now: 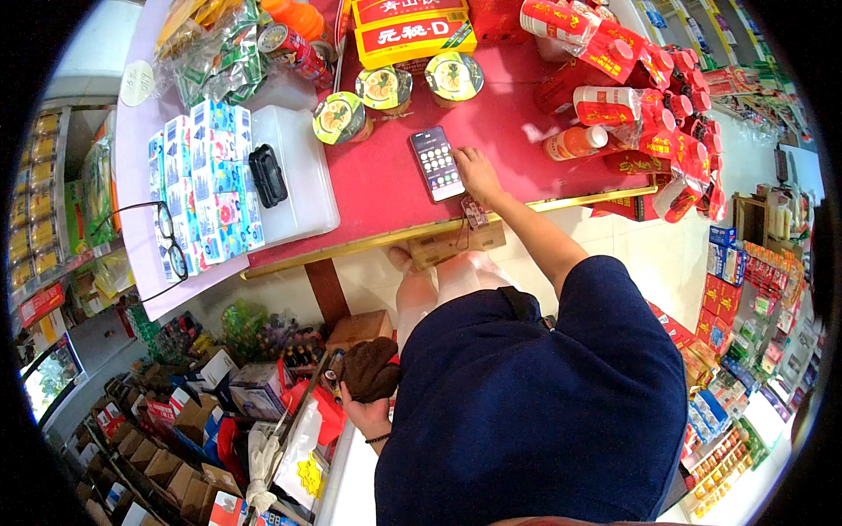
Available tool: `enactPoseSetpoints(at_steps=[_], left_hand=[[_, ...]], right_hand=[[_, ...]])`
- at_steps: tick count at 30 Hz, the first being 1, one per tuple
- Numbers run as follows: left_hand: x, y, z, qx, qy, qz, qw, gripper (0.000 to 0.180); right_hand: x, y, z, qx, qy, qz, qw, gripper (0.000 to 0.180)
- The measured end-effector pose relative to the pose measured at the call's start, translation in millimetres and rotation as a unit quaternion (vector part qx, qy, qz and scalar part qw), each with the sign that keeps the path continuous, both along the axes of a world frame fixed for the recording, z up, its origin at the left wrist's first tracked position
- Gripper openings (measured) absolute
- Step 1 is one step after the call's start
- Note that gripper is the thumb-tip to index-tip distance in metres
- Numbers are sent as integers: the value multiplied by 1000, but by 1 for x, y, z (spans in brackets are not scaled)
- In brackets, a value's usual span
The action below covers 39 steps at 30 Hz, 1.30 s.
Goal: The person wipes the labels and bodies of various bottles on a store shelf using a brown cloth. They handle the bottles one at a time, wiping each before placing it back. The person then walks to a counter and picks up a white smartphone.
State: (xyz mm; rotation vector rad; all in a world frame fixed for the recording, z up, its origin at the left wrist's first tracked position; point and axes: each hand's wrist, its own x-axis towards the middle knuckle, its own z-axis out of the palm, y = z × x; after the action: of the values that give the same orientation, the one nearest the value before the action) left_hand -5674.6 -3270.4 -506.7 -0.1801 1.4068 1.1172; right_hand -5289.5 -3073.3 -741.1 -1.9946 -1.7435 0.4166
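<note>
A smartphone [436, 163] with its screen lit lies on the red tabletop [386, 188] near the front edge. My right hand [478, 175] is closed at the phone's right edge, its fingers bent against the side. A small patterned charm [474, 212] on a cord hangs at the table edge just below that hand. Down beside my left hip, my left hand [364, 414] grips a bunched dark brown cloth [368, 368]. That cloth covers most of its fingers. A dark beaded band circles the left wrist.
Three lidded cups [342, 118] stand behind the phone, before yellow-red boxes [412, 37]. Wrapped red bottles [649, 114] crowd the right side. Tissue packs [210, 184], a translucent bin lid [298, 175], a black case [267, 175] and glasses [171, 241] lie left. Cartons [175, 447] fill the lower left.
</note>
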Motion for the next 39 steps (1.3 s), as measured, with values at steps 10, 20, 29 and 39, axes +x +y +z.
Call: enactPoseSetpoints(at_steps=[10, 20, 29, 39], left_hand=[[-12, -5, -14, -61, -74, 121, 988, 41], [-8, 3, -12, -62, -31, 82, 994, 40], [-4, -1, -14, -15, 36, -15, 999, 43], [-10, 6, -22, -69, -65, 110, 989, 45]], right_hand=[[12, -61, 16, -7, 3, 121, 993, 36], [10, -58, 33, -33, -40, 158, 986, 30], [8, -24, 36, -33, -9, 97, 995, 34], [2, 27, 17, -28, -43, 53, 997, 37]])
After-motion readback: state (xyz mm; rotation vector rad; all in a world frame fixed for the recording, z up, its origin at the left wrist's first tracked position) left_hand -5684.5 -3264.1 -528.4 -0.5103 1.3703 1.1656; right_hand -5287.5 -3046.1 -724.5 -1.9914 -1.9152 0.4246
